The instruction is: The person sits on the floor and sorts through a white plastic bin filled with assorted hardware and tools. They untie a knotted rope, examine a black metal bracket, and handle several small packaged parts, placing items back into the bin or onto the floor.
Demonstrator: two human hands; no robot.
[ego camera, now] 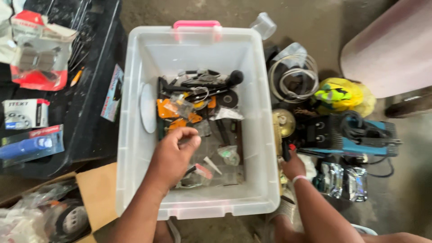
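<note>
Inside the clear plastic storage bin (135,135) with the pink handle (196,24), at its middle: left hand (173,155), reaching in from the near rim, fingers curled inward and thumb pressed toward the fingertips, pinching something too small to tell, or nothing at all; grip not readable from this view. Beneath and beyond that hand, across the bin floor: a jumble of tools and small parts, among them orange pieces (168,110) under clear wrapping, black handled tools (202,81) toward the far side, a black grinding disc (230,98), a small plastic bag with something green (229,154), and a white disc (147,108) leaning against the left wall. Just outside the right wall of the bin, low on the floor: right hand (293,165), a pale band at the wrist, closed around a slim dark tool with a red tip (288,150) that rises from the fist. Around that hand: a brass-coloured round piece (284,122), a blue and black power tool (348,135), shiny foil packets (344,180), coiled clear tubing (293,78) and a yellow bag (339,94) farther off. On the dark surface to the left of the bin: packaged parts in red and white (38,49) and a blue blister pack (31,146).
</note>
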